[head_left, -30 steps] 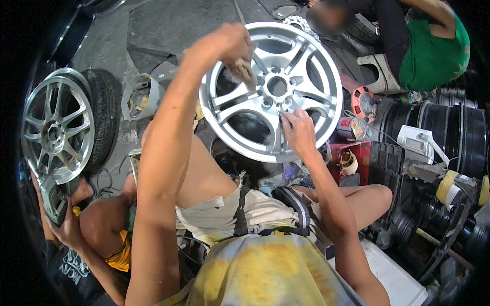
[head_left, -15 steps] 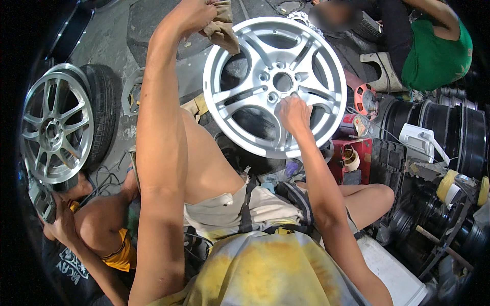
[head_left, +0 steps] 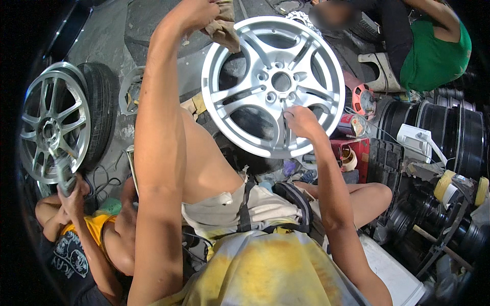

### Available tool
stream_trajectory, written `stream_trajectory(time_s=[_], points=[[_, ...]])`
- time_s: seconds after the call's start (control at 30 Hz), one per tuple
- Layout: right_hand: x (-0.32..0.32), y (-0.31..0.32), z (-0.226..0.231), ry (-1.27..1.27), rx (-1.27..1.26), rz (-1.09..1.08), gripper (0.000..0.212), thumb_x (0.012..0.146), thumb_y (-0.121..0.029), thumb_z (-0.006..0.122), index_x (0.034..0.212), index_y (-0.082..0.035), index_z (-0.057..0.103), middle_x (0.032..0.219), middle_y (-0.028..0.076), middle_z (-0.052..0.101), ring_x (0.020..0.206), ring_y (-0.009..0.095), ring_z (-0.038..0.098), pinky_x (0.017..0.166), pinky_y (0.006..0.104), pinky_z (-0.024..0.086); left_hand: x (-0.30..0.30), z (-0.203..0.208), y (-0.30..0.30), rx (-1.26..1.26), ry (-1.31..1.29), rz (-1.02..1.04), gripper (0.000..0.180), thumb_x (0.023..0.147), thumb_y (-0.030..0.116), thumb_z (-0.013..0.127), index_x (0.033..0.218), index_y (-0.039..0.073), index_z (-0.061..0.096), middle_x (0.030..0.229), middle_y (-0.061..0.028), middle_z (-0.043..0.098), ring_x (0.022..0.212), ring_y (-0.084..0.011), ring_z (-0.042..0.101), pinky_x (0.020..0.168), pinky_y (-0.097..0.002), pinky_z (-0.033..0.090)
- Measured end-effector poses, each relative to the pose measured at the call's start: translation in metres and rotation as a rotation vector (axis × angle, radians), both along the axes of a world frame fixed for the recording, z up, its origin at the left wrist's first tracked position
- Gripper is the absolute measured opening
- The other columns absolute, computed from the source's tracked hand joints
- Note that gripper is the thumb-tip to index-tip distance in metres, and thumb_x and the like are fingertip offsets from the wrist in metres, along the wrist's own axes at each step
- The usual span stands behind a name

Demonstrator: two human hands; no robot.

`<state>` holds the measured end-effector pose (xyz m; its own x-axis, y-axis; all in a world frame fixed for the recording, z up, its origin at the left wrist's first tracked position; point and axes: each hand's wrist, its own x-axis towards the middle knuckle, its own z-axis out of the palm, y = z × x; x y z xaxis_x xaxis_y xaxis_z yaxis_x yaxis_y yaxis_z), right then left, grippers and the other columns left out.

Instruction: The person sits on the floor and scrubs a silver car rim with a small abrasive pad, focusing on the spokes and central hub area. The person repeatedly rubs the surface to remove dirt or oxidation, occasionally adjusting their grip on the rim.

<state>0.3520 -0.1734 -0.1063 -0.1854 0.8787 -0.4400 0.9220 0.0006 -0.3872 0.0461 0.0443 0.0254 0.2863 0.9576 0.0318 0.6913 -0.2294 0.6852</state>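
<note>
A silver alloy wheel rim point(head_left: 299, 67) with a round centre hole lies face up in front of me. My left hand point(head_left: 196, 14), at the top edge of the picture, is closed around a crumpled beige cloth point(head_left: 224, 33), which hangs at the rim's upper left edge. My right hand point(head_left: 303, 122) is over the lower spokes below the centre hole. Its fingers are curled, with the fingertips at a spoke; whatever they may hold is hidden.
On the left, a co-worker's hand point(head_left: 71, 200) holds a grey hand tool point(head_left: 63, 173) against another wheel rim point(head_left: 66, 109), with a tyre point(head_left: 102, 117) behind it. A person in green point(head_left: 434, 56) sits at the far right. Dark rims point(head_left: 467, 137) and a red box point(head_left: 363, 162) stand right.
My right hand has shifted from beside the centre hole down along the spokes. My left hand still holds the cloth. The co-worker has leaned in and raised the tool to the other rim.
</note>
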Motion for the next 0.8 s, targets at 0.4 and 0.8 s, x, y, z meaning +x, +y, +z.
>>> stream_trajectory(time_s=[0.4,0.8], points=[[-0.020,-0.002,-0.007,-0.134,0.289,-0.094,0.024,0.091,-0.014,0.053,0.098,-0.002,0.073,0.096,0.023,0.069,0.086,0.043,0.066,0.079,0.0513,0.051,0.012,0.001,0.002,-0.012,0.045,-0.077,0.025,0.078,0.009,0.053,0.088,0.002,0.074,0.077,-0.0236,0.069,0.071,-0.0317,0.069,0.067,-0.0435,0.053],[-0.026,-0.003,-0.003,-0.231,0.319,-0.076,0.019,0.086,-0.010,0.054,0.090,-0.005,0.072,0.088,0.019,0.070,0.082,0.041,0.067,0.072,0.0531,0.046,0.009,0.005,-0.003,-0.094,0.079,-0.036,0.025,0.079,0.013,0.056,0.091,0.003,0.075,0.078,-0.0219,0.071,0.075,-0.0306,0.071,0.068,-0.0428,0.054]])
